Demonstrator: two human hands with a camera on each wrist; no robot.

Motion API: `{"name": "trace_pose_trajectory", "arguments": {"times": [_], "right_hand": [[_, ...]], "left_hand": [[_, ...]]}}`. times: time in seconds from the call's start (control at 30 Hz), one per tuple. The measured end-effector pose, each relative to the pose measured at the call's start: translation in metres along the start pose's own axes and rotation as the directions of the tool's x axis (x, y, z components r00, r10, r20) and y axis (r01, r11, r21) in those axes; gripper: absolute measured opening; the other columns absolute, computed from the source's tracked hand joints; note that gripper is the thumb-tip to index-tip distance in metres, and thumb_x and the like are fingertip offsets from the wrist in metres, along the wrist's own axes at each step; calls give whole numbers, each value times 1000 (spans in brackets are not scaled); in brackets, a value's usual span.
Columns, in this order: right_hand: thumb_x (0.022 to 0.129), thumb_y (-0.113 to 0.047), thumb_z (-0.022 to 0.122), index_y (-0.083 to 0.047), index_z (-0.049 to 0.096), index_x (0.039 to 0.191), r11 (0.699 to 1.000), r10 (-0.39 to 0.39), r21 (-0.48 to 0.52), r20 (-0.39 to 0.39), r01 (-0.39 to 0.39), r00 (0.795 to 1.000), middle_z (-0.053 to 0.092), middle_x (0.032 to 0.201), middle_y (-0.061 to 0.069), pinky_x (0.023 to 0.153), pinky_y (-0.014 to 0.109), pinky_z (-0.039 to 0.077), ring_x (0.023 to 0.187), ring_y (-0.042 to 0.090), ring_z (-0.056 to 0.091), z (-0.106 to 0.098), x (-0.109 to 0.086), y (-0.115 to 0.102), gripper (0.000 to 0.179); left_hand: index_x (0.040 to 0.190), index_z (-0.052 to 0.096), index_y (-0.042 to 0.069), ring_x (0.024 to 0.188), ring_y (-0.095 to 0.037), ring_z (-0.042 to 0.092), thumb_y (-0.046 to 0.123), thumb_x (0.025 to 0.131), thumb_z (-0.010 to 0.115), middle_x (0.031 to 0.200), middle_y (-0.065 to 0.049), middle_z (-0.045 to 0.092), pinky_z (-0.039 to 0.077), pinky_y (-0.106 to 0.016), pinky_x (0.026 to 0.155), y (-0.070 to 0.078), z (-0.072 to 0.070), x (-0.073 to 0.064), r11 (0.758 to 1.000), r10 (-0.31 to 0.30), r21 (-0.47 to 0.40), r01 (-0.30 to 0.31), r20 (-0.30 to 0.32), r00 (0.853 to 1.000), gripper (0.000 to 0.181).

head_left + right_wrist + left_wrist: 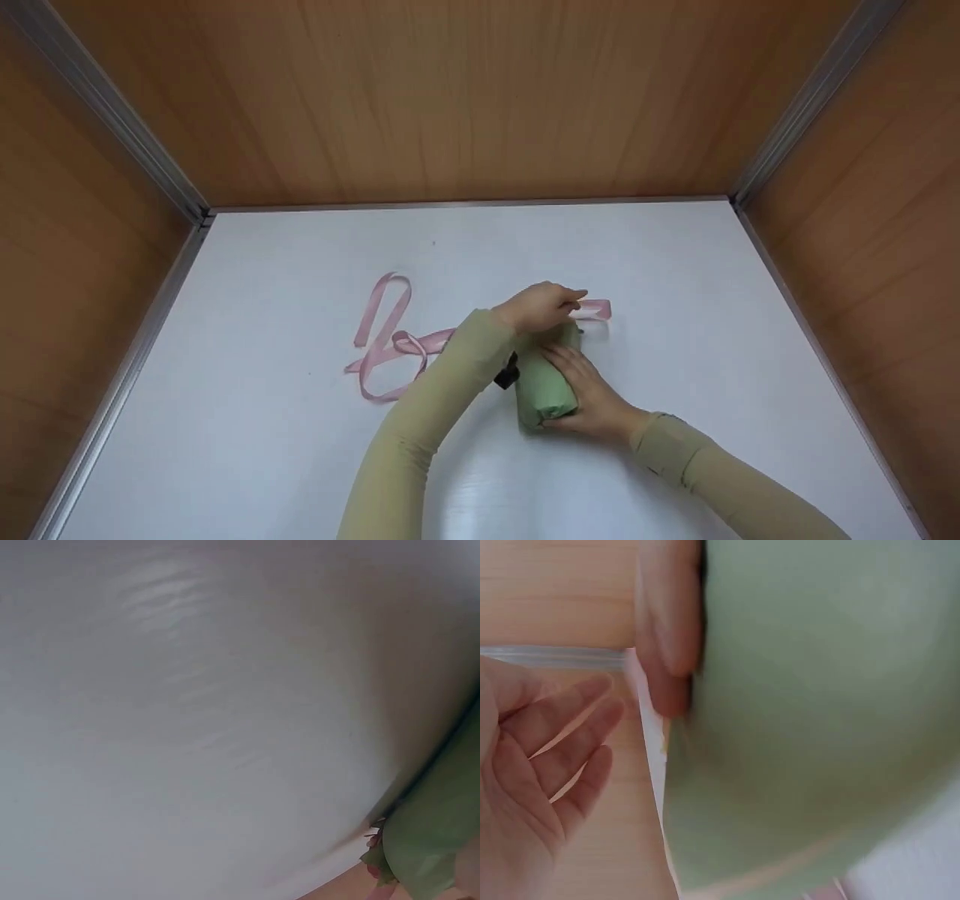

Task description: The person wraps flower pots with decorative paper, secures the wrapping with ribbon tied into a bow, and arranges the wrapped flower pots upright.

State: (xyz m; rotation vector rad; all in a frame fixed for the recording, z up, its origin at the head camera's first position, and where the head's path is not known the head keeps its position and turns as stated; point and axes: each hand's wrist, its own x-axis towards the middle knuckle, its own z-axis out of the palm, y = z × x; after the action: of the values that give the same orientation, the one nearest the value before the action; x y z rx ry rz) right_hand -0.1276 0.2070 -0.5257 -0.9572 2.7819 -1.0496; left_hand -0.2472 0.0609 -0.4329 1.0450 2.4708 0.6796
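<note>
A rounded, green-wrapped bundle (544,386) lies on the white table, its folded end nearest me. My right hand (592,397) grips it from the right side, thumb by the near end and fingers over the top. At the far end, my left hand (536,307) reaches across from the left. Its fingers (577,727) look loosely bent in the left wrist view, and nothing shows between them. Just past them a looped piece of pink ribbon (598,309) lies on the table. In the right wrist view the green wrapping (427,847) fills the lower right corner.
More pink ribbon (386,337) lies in loose loops left of the bundle, running behind my left sleeve (435,397). A small black object (508,373) is by that wrist. Wooden panels (465,105) wall the table (225,420) at back and sides.
</note>
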Motion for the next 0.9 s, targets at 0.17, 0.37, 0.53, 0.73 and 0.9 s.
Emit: {"name": "trace_pose_trajectory", "arguments": {"times": [0.17,0.37,0.53,0.73,0.9], "right_hand": [[70,-47,80,-12,25,149,1000,4,-6,-7,-4,1000,27,153,4,115,35,17,141,22,19,-1,1,-1,102],[72,-44,80,-10,24,149,1000,8,-15,12,-8,1000,24,154,9,112,11,1,144,16,12,-3,-2,0,101],[71,-38,82,-4,27,146,998,-41,-43,-16,40,999,26,152,14,112,11,0,144,15,10,-4,-4,2,99],[73,-41,80,-3,27,147,995,-98,-33,-35,96,995,25,153,15,114,14,0,145,11,7,-4,-4,2,99],[73,-40,80,-2,24,148,994,-112,-7,-35,112,993,23,154,16,115,16,1,144,16,9,-5,-3,3,101]], "left_hand": [[126,61,6,107,-17,61,16,99,46,118,-8,66,46,-29,96,-6,4,-18,998,30,57,-22,-143,989,32],[133,51,2,126,-22,48,18,99,48,133,-13,53,39,-33,107,-18,35,-52,995,99,22,-96,-187,977,37],[141,37,-3,137,-26,34,20,100,46,145,-18,37,30,-35,112,-24,63,-70,982,182,-2,-186,-210,961,48],[148,20,-4,144,-26,19,28,100,47,154,-18,22,21,-37,116,-27,77,-79,986,149,-50,-160,-176,973,64],[149,5,-4,147,-28,6,40,96,52,158,-18,8,14,-39,118,-26,82,-82,988,137,-54,-144,-120,983,84]]}}
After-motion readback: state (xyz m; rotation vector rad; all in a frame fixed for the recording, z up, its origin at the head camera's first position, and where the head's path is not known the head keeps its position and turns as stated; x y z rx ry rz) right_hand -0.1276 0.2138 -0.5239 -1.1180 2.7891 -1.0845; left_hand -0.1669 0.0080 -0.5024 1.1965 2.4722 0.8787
